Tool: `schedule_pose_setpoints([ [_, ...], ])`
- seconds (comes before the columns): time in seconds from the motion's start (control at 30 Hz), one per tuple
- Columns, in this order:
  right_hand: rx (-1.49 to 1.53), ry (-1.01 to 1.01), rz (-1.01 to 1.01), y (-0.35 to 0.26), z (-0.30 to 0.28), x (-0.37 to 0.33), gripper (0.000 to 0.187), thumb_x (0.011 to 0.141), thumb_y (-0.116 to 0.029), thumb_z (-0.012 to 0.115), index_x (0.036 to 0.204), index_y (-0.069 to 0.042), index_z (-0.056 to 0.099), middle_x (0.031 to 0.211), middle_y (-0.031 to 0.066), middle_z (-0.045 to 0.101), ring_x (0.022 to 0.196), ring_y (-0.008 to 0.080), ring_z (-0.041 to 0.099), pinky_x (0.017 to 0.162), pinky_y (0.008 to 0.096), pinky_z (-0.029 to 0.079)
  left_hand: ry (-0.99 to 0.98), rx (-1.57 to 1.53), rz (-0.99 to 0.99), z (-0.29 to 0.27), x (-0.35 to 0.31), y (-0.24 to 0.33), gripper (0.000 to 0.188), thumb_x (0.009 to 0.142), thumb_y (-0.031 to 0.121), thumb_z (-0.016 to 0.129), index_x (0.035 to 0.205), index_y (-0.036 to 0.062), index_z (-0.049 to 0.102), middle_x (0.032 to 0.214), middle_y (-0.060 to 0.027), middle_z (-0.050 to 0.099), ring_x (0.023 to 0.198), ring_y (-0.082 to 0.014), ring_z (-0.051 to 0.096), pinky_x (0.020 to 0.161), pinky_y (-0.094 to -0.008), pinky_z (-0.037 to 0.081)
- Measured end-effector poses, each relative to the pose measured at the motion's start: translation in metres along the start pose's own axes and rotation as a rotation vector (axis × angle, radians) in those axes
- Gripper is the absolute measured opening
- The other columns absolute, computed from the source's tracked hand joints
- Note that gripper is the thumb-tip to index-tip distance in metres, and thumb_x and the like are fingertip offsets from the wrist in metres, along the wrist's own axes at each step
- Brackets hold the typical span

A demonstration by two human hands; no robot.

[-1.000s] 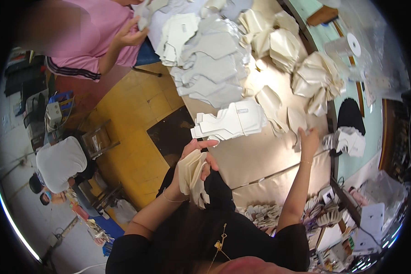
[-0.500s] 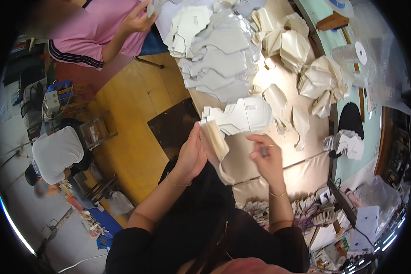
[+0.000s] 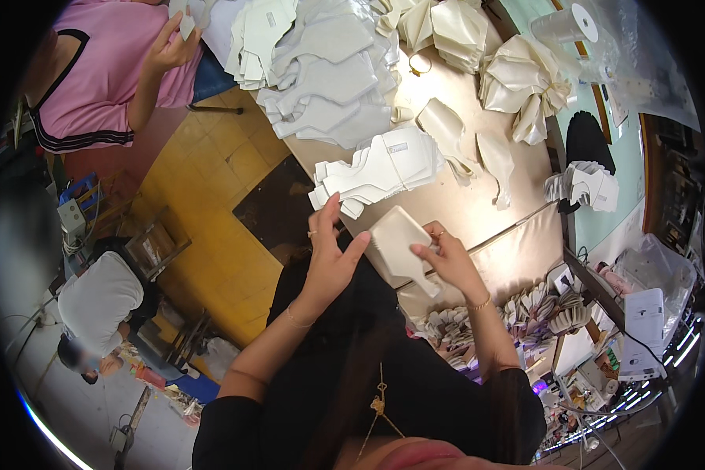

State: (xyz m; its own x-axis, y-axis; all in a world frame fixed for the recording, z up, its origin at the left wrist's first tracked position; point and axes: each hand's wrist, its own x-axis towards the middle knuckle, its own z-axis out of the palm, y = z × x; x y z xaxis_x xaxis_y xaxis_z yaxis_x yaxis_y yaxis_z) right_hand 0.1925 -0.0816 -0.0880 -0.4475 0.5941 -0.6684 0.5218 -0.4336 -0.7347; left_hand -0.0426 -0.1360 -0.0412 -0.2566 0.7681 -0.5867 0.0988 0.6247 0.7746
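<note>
In front of my body hangs a cream, leather-like cut piece with a broad body and a narrow tail pointing down. My right hand pinches its right edge between thumb and fingers. At the opposite edge is my left hand, open with its fingers spread; the thumb tip is at or against the piece. Just beyond the left fingers, a banded stack of white cut shapes lies near the table edge. Two loose cream pieces, one curled and one slimmer, lie to its right.
Overlapping pale grey cut pieces cover the far left of the table. Cream bundles lie at the far right. A co-worker in pink sits at far left. Many small pieces line the near right side.
The cream piece has swung from edge-on by my left hand to face up between both hands. My right hand has come in and gripped it; the left has opened. The view has shifted.
</note>
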Motion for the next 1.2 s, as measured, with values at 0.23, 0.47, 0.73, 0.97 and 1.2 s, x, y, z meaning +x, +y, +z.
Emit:
schedule_pose_setpoints([
  [0.23,-0.472,0.111,0.081,0.067,-0.003,0.014,0.031,0.087,-0.026,0.067,0.110,-0.007,0.057,0.088,0.0159,0.066,0.076,0.0300,0.066,0.068,0.0384,0.051,0.061,0.710,0.471,0.033,0.072,0.003,0.117,0.059,0.034,0.088,0.152,0.0101,0.020,0.149,-0.0309,0.016,0.134,-0.0475,0.024,0.109,-0.0520,0.026],
  [0.47,-0.386,0.503,-0.241,0.049,-0.004,0.040,0.044,0.086,-0.017,0.067,0.124,-0.001,0.052,0.120,0.0138,0.060,0.083,0.0299,0.067,0.070,0.0376,0.052,-0.198,0.846,0.300,0.063,0.143,0.005,0.126,0.052,0.036,0.090,0.153,0.0164,0.017,0.140,-0.0305,0.034,0.127,-0.0473,0.036,0.106,-0.0476,0.034],
  [0.73,1.084,0.129,0.074,0.029,0.026,0.092,0.060,0.087,-0.002,0.051,0.143,0.000,0.028,0.135,0.0095,0.050,0.047,0.0030,0.033,0.041,0.0187,0.028,-0.462,0.381,0.328,0.032,0.186,-0.004,0.121,0.059,0.032,0.089,0.149,0.0000,0.015,0.145,-0.0234,0.032,0.137,-0.0328,0.030,0.113,-0.0389,0.026],
  [0.97,0.924,0.024,0.004,-0.004,0.014,0.077,0.066,0.081,0.002,0.050,0.145,-0.001,0.032,0.138,0.0091,0.047,0.058,0.0042,0.042,0.050,0.0189,0.035,-0.537,-0.057,-0.069,0.008,0.196,0.001,0.104,0.070,0.033,0.084,0.147,-0.0004,0.022,0.138,-0.0172,0.044,0.127,-0.0275,0.045,0.106,-0.0375,0.039],
  [1.2,0.348,0.062,-0.395,-0.055,-0.002,0.049,0.065,0.080,0.001,0.053,0.143,-0.002,0.040,0.139,0.0128,0.049,0.129,0.0214,0.043,0.110,0.0341,0.029,-0.571,-0.836,-0.234,-0.025,0.156,-0.007,0.090,0.077,0.056,0.071,0.144,0.0086,0.036,0.139,-0.0125,0.049,0.126,-0.0281,0.049,0.105,-0.0472,0.043],
])
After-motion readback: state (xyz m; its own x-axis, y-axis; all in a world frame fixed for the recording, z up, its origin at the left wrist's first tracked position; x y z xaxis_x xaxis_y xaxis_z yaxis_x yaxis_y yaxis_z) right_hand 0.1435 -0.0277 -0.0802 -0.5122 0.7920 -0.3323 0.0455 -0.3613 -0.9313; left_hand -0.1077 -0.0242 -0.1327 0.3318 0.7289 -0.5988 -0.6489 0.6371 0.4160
